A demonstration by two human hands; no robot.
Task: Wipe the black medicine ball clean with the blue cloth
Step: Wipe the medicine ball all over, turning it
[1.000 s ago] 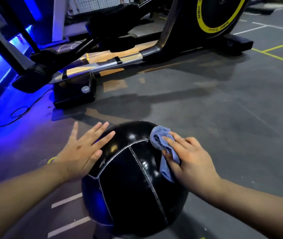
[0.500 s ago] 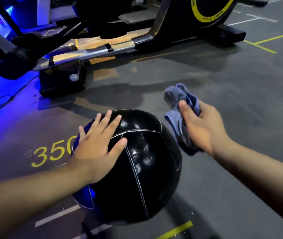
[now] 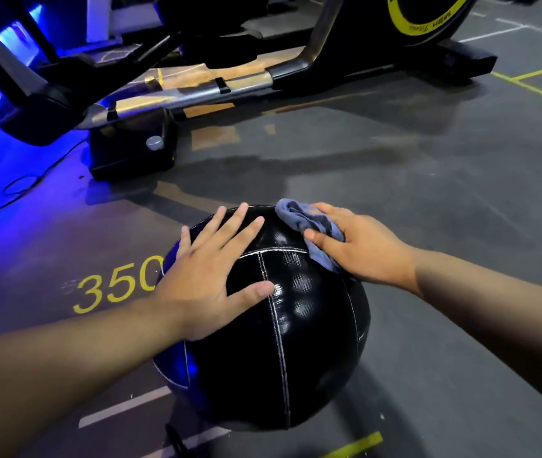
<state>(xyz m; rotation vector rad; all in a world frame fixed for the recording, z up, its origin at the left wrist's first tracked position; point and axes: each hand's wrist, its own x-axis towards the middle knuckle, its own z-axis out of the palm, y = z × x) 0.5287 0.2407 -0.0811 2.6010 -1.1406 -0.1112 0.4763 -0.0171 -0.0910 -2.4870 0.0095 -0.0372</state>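
Left hand (image 3: 207, 285): released and flat, fingers spread wide, palm and fingertips resting on the upper left of the black medicine ball (image 3: 263, 365); the thumb lies across a white seam.
Right hand (image 3: 362, 249): grasping the blue cloth (image 3: 299, 219), thumb on the near side and fingers over the far side, pressing it against the ball's upper right.
Blue cloth: bunched and creased; one fold sticks out past the fingers toward the ball's top, and a tail hangs down the ball under the palm.
Black medicine ball: sits on the grey floor (image 3: 444, 200) under both hands, glossy, with a textured skin and white stitched seams that meet near the left thumb; its lower left side catches blue light.
Floor markings: yellow number 350 (image 3: 114, 289) just left of the ball, partly hidden behind it; white stripes (image 3: 124, 408) at the ball's lower left; a short yellow stripe (image 3: 352, 446) below it; more yellow and white lines at the far right.
Exercise machine (image 3: 329, 54): stands on the floor beyond the ball, well apart from it, with a silver rail (image 3: 180, 94), a black base block (image 3: 131, 150) bearing a round silver knob (image 3: 154, 142), and a black wheel housing ringed in yellow (image 3: 405, 24).
Cable (image 3: 15, 193): thin and dark, looped on the floor at the far left in blue light.
Forearms: both bare, entering from the lower corners.
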